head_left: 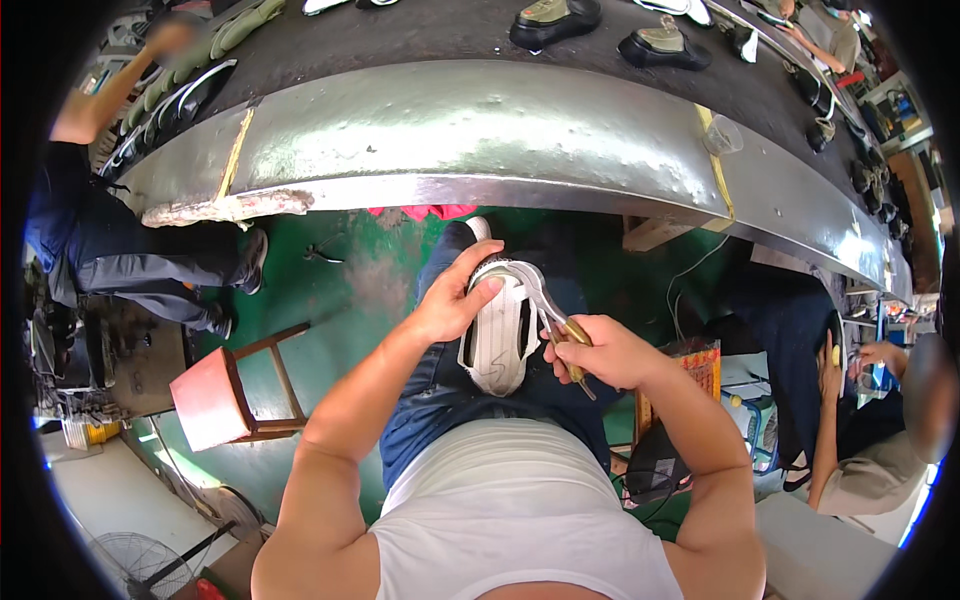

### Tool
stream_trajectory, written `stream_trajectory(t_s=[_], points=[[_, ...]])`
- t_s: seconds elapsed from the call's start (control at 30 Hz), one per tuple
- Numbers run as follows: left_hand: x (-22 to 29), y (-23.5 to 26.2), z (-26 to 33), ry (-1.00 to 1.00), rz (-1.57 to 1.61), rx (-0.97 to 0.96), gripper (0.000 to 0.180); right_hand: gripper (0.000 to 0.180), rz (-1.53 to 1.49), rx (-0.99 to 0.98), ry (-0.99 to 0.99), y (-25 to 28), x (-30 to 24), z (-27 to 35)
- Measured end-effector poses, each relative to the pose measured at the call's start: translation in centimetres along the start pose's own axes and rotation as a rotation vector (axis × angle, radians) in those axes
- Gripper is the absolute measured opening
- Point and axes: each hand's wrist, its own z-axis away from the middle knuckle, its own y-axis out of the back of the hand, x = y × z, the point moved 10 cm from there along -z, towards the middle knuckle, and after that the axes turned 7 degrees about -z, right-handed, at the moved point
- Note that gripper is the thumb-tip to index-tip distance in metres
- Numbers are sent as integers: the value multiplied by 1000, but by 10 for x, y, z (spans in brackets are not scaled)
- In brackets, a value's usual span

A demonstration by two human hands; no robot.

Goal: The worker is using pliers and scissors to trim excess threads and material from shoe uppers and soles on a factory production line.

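Note:
On my lap lies a pale shoe last (497,345) with a dark squiggle on its bottom, its sole side turned up. A light shoe upper (466,347) wraps its sides, with open gaps along the edges. My left hand (456,298) is closed around the far end, its thumb pressing on the bottom. My right hand (602,352) grips a pair of lasting pliers (574,334) by the brass-coloured handles. The metal head of the pliers reaches the right edge of the upper near the far end. What its jaws pinch is too small to make out.
Ahead runs a metal-edged bench (440,130) with a dark top carrying several shoes (555,22). A reddish stool (213,398) stands to the left on the green floor (340,375). People work at both sides; a fan (140,565) is at lower left.

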Motion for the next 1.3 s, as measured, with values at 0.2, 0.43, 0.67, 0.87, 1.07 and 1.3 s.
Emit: stream_trajectory(t_s=[0.2,0.43,0.67,0.87,1.07,1.3], points=[[-19,5,-5,-50,97,68,40,24,459,300,212,16,25,-29],[-16,2,-12,-113,207,27,41,25,631,562,585,20,23,-23],[-16,-2,-6,-54,230,-19,42,26,809,544,342,3,19,4],[-24,-7,-15,-71,188,-31,44,24,831,603,454,21,32,-9],[-31,-13,-13,-16,285,6,42,22,917,622,465,14,19,2],[-42,-20,-15,260,345,62,40,25,442,149,-105,19,38,19]])
